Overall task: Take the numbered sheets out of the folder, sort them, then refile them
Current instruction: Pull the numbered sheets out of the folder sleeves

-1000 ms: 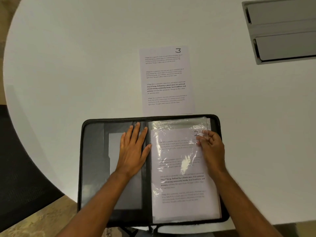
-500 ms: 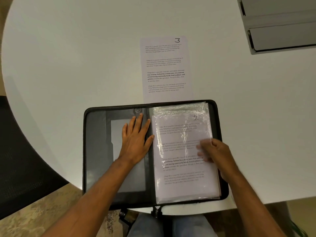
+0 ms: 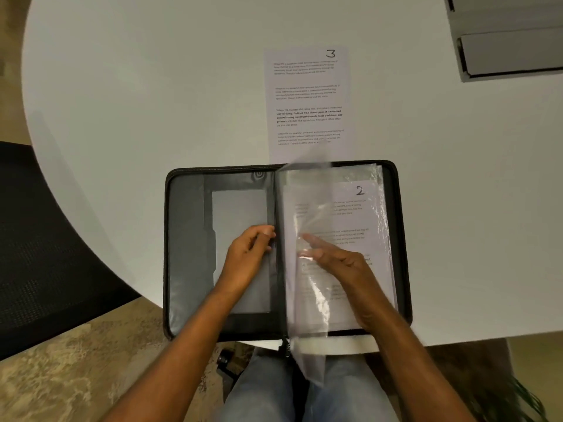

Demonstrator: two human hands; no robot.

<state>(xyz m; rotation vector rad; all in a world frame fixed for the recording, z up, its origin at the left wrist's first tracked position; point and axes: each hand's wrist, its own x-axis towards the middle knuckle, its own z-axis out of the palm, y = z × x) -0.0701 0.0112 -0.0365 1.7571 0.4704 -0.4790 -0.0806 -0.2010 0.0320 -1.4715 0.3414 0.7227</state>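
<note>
A black zip folder (image 3: 185,239) lies open at the table's near edge. On its right side a stack of clear sleeves holds the sheet numbered 2 (image 3: 359,214). The sheet numbered 3 (image 3: 307,102) lies flat on the table just beyond the folder. My right hand (image 3: 344,263) has straight fingers under a clear sleeve (image 3: 310,300), which stands lifted and blurred, partway over toward the spine. My left hand (image 3: 246,257) rests on the left inner cover with fingers curled at the spine. Whether it pinches anything is unclear.
The white round table (image 3: 152,86) spreads out to the left of and beyond the folder. A grey recessed cable box (image 3: 511,50) sits at the far right. A black chair (image 3: 45,239) stands to the left. The folder's near edge overhangs my jeans-clad legs (image 3: 268,388).
My right hand slid from the sheet's top right corner down and left, and now lifts a clear sleeve toward the spine. My left hand went from lying flat to curled at the spine.
</note>
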